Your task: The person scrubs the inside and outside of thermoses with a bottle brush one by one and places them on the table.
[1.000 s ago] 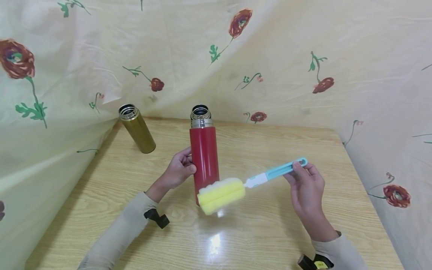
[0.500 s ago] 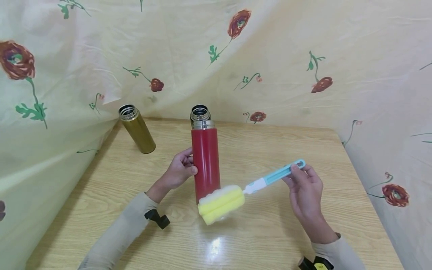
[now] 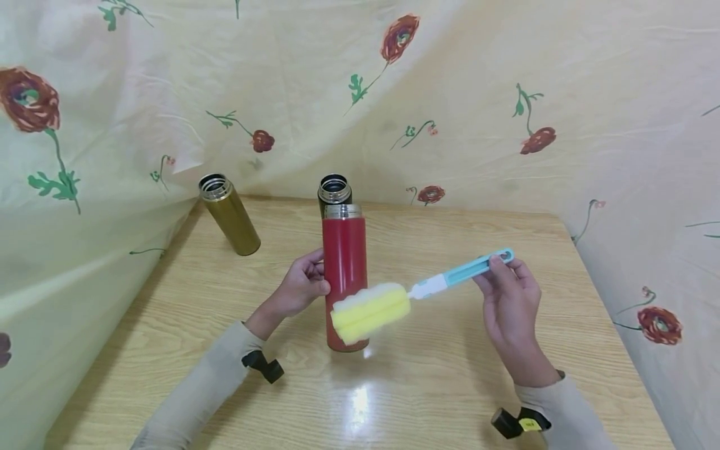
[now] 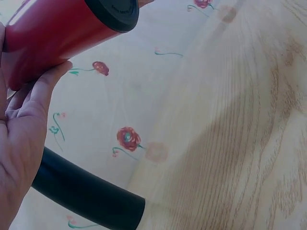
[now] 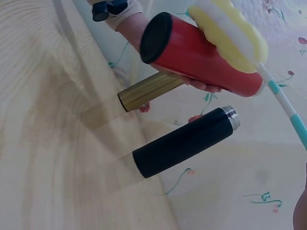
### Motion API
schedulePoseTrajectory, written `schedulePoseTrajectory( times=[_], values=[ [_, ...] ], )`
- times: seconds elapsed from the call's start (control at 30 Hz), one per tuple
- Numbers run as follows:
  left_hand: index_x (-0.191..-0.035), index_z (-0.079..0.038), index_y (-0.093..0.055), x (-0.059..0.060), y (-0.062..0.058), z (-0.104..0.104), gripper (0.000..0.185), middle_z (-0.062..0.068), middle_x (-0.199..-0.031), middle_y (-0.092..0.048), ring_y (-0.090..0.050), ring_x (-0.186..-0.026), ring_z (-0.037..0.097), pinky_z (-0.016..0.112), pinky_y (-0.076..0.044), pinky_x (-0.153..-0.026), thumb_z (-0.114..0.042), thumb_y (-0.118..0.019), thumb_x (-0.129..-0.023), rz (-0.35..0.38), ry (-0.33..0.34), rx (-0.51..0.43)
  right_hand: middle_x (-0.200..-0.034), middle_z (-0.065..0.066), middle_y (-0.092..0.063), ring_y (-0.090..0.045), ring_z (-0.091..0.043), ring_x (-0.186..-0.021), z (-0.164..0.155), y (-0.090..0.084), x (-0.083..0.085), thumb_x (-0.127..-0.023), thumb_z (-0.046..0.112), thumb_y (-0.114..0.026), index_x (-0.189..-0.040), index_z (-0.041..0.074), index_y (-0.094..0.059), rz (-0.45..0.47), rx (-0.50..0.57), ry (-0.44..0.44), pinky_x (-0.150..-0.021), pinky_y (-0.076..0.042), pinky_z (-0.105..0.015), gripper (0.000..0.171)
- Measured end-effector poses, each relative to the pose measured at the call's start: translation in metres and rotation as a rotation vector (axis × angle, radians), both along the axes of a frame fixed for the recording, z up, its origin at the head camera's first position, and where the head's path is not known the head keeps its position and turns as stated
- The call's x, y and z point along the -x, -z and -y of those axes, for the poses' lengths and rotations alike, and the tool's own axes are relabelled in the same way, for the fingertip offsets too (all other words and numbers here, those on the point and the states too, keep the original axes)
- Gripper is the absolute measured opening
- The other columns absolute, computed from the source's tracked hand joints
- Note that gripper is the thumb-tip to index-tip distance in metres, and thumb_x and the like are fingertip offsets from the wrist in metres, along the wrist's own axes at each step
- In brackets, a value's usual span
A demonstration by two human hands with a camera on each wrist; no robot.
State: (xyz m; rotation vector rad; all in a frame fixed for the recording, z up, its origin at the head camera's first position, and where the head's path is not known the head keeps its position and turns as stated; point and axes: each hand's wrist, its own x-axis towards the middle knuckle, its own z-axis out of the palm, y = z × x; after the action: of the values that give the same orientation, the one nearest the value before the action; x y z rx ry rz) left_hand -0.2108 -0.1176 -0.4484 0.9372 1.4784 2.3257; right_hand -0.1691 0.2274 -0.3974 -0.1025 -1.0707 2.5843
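Observation:
My left hand (image 3: pixel 304 285) grips a red thermos flask (image 3: pixel 345 259) from its left side. The flask is upright and lidless, its steel neck at the top; in the left wrist view its black base (image 4: pixel 117 12) hangs above the table. With thumb and fingers my right hand (image 3: pixel 513 306) pinches the turquoise and white handle of a bottle brush (image 3: pixel 467 272) near its looped end. The brush's yellow and white sponge head points left and, in the head view, overlaps the front of the flask's lower body; whether it touches I cannot tell.
Behind the red flask stands a black flask (image 5: pixel 187 143) without a lid, mostly hidden in the head view. A gold flask (image 3: pixel 233 219), also open at the top, stands at the back left. Flowered cloth (image 3: pixel 467 56) hangs round the wooden table (image 3: pixel 450 375).
The red flask has shifted slightly right and down in the head view with my left hand on it. The bottle brush dipped a little, then rose again in my right hand.

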Motion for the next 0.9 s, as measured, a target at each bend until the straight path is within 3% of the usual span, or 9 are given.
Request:
schedulePoseTrajectory(
  times=[0.5, 0.9],
  values=[
    [-0.145, 0.015, -0.040, -0.001, 0.001, -0.001, 0.097, 0.000, -0.108, -0.076, -0.072, -0.091, 0.008, 0.023, -0.060, -0.077, -0.045, -0.082, -0.081, 0.030, -0.011, 0.031, -0.092, -0.014, -0.064, -0.070, -0.019, -0.075, 0.004, -0.019, 0.027, -0.094, 0.000, -0.070, -0.103, -0.008, -0.056, -0.035, -0.012, 0.051, -0.078, -0.061, -0.027, 0.019],
    [-0.146, 0.022, -0.031, -0.003, -0.001, -0.002, 0.112, -0.002, -0.113, -0.075, -0.072, -0.098, 0.010, 0.026, -0.061, -0.081, -0.050, -0.083, -0.077, 0.041, -0.056, 0.110, -0.086, -0.014, -0.063, -0.072, -0.020, -0.073, 0.008, -0.033, 0.048, -0.092, -0.002, -0.072, -0.099, -0.009, -0.056, -0.090, 0.057, 0.069, -0.074, -0.061, -0.026, 0.019]
  ],
)
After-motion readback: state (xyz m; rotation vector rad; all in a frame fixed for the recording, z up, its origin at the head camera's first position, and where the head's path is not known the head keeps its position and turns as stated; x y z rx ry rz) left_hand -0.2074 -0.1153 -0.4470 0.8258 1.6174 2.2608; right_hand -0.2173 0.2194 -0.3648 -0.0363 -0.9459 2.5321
